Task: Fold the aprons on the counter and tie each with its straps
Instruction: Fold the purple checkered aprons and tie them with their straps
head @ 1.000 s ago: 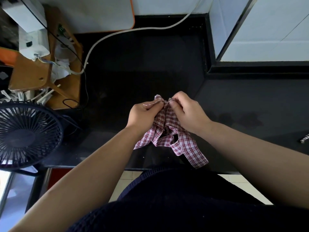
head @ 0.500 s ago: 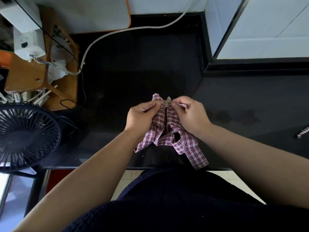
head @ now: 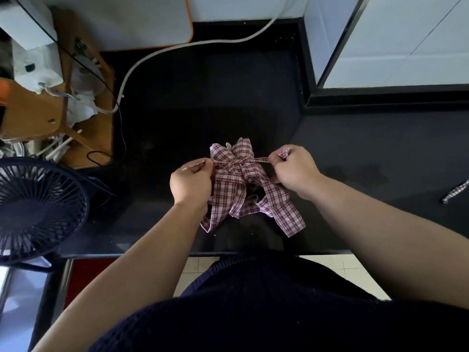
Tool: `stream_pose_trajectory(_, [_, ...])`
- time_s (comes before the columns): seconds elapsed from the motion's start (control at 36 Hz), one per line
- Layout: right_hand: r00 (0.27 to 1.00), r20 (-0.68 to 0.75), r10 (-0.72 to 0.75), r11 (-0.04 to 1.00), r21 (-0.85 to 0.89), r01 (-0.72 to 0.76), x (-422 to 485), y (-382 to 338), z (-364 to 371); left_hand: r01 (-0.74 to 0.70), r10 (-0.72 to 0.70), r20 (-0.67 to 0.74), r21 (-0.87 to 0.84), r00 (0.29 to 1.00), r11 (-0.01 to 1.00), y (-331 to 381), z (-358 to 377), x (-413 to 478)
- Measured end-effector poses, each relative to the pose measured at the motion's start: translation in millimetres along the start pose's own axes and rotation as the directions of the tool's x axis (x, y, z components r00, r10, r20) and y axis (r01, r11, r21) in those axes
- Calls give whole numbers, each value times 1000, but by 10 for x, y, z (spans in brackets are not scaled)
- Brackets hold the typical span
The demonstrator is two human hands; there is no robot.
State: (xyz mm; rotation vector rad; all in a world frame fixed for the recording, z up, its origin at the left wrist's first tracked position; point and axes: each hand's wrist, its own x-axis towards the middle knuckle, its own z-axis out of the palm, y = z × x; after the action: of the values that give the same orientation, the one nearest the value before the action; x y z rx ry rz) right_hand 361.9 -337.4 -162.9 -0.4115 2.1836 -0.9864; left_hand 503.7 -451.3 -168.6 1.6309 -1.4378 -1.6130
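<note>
A red-and-white plaid apron (head: 238, 191) lies bunched on the black counter (head: 203, 97), close to its front edge. A thin plaid strap crosses its upper part, cinched into a knot (head: 239, 161) at the middle. My left hand (head: 191, 182) pinches the left strap end and my right hand (head: 295, 171) pinches the right strap end. The two hands sit on opposite sides of the bundle with the strap stretched taut between them. Loose flaps of the apron spread toward me below the knot.
A dark fan (head: 35, 212) stands at the left edge. Behind it sits a wooden stand (head: 35, 115) with white devices and cables. A white hose (head: 177, 47) curves across the back. Another plaid strap (head: 455, 191) lies at the far right. A tiled wall corner (head: 380, 41) rises at the back right.
My hands were together over the top of the bundle; they have moved apart sideways, drawing the strap ends out and tightening the knot on the apron.
</note>
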Motion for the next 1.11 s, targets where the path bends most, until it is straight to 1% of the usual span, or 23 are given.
stream_pose_trajectory(0.08, [996,83,31,990,135,-42,-7,-36,-36,-121,104,108,174,989,977,45,-51,17])
stream_pose_trajectory(0.14, [997,79,-11,988,154,-1,-11,-101,-32,-182,129,219,242,967,953,90,-39,11])
stream_pose_trajectory(0.19, [996,79,-45,985,169,31,-6,-163,7,-225,147,279,274,949,935,116,-7,-16])
stream_pose_trajectory(0.25, [995,84,-54,984,173,39,-9,-201,39,-219,136,295,269,946,938,130,26,-36])
stream_pose_trajectory(0.33, [989,114,-94,976,206,68,-16,-161,76,-161,96,274,227,957,960,118,43,-17])
stream_pose_trajectory(0.36, [984,126,-127,976,194,101,-35,-143,83,-147,90,267,200,960,969,102,44,-12])
stream_pose_trajectory(0.42, [970,131,-203,975,115,189,-56,-115,81,-129,91,254,135,963,982,75,60,-16])
stream_pose_trajectory(0.5, [955,80,-286,954,-65,291,-45,-122,71,-103,94,286,16,954,995,70,104,-61])
stream_pose_trajectory(0.58, [941,11,-339,927,-165,336,-12,-123,73,-70,96,356,-86,930,994,85,152,-103])
stream_pose_trajectory(0.64, [936,3,-353,907,-242,343,6,-118,67,-82,111,374,-93,921,992,101,172,-109])
stream_pose_trajectory(0.69, [944,21,-328,896,-310,319,27,-110,68,-112,135,397,-81,908,990,116,185,-103])
stream_pose_trajectory(0.75, [963,31,-267,896,-360,260,56,-112,62,-112,131,430,-68,894,991,129,206,-87])
stream_pose_trajectory(0.83, [981,34,-192,899,-394,190,95,-133,37,-111,120,479,-46,869,993,141,223,-62])
stream_pose_trajectory(0.94, [990,4,-140,931,-341,133,112,-159,18,-113,86,533,19,842,993,182,208,-9])
stream_pose_trajectory(1.0, [996,-10,-89,945,-317,81,130,-150,27,-129,82,529,53,844,990,205,174,26])
stream_pose_trajectory(1.08, [998,-59,32,971,-236,-46,189,-122,17,-140,69,521,97,851,985,171,150,50])
stream_pose_trajectory(1.11, [998,-59,33,972,-232,-46,198,-130,11,-133,59,509,109,859,985,156,153,56])
